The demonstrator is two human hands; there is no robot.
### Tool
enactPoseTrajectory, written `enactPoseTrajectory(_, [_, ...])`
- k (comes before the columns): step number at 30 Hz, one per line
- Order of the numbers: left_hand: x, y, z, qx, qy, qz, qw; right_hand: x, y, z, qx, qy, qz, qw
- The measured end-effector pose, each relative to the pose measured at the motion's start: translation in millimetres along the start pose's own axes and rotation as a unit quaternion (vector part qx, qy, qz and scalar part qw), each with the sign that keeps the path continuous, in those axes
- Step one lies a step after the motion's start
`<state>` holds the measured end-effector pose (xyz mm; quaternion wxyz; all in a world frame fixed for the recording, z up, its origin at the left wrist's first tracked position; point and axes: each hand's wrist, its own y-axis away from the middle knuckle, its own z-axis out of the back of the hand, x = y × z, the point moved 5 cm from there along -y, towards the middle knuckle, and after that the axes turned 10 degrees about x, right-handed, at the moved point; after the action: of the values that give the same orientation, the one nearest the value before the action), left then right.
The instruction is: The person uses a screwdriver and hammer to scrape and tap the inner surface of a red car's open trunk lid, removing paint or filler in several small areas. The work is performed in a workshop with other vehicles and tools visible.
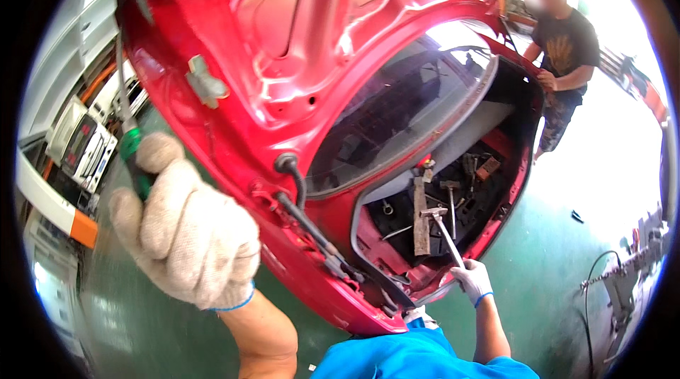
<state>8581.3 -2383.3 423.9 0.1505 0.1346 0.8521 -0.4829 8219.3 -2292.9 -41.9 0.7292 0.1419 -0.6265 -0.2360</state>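
My left hand (191,230), in a cream knit glove, is raised beside the underside of the open red trunk lid (276,32). Its fingers are wrapped round the green handle of a screwdriver (130,149), whose long metal shaft points up along the lid's edge; the tip cannot be made out. Lower and to the right, my right hand (473,281), gloved too, grips the handle of a hammer (448,234). The hammer's head is over the car's trunk, by a wooden block (421,222). A hinge arm with a strut (304,222) stands between my hands.
Inside the trunk are a second hammer (451,191), a ring-shaped metal part (387,207) and several loose tools. A person (565,49) at the far right has their hands at the car's edge. A chain (602,280) hangs on equipment at right; green floor (538,266) surrounds the car.
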Motion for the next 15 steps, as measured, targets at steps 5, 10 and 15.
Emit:
enactPoseTrajectory(5, [-4.5,-3.0,9.7,-0.034,-0.019,-0.025,0.999,-21.5,4.0,0.6,-0.016,-0.038,-0.041,0.998])
enactPoseTrajectory(10, [-1.4,-12.1,5.1,-0.010,0.012,0.002,1.000,-26.1,1.0,0.2,-0.020,-0.055,-0.041,0.997])
enactPoseTrajectory(15, [2.7,-15.2,1.8,-0.008,0.092,-0.006,0.996,-22.2,19.3,-12.2,-0.054,-0.168,0.051,0.983])
